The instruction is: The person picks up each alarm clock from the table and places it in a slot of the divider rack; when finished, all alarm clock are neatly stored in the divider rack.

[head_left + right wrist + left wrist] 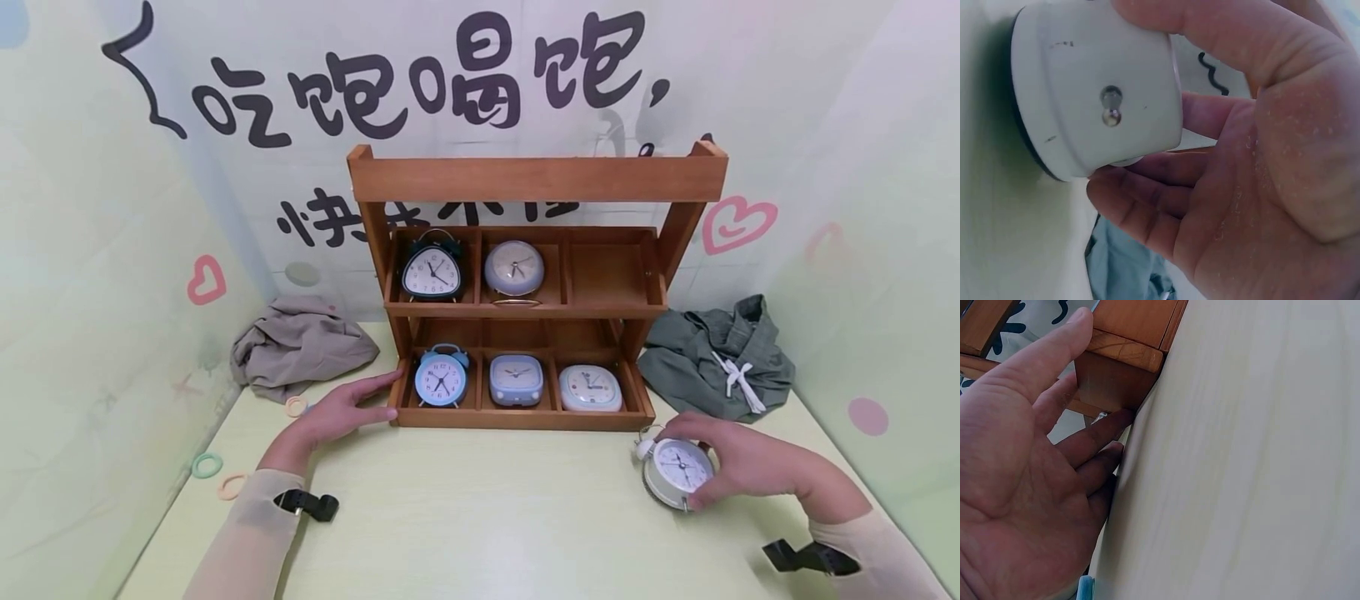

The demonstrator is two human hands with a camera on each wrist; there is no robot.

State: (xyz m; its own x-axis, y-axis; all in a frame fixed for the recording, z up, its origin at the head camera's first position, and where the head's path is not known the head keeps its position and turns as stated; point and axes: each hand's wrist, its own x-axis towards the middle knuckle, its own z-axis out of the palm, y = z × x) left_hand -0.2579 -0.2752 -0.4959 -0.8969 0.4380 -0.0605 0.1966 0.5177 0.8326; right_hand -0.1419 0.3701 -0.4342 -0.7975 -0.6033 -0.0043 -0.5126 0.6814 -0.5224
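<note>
A two-tier wooden rack [525,179] stands at the back of the pale green table [480,517]. Its top tier holds a dark triangular clock [432,271] and a round grey clock [514,267]; the right compartment is bare. The bottom tier holds a blue twin-bell clock [441,377], a grey square clock [516,379] and a white square clock [590,388]. My left hand [347,410] lies with straight fingers against the rack's lower left corner [1119,372]. My right hand [731,462] grips a white twin-bell alarm clock [677,471] [1094,87] lying tilted on the table, right of the rack.
A crumpled beige cloth [300,343] lies left of the rack and a grey-green garment [716,358] with a white drawstring lies to its right. Small pastel rings [206,465] lie near the table's left edge. Decorated walls close in on three sides.
</note>
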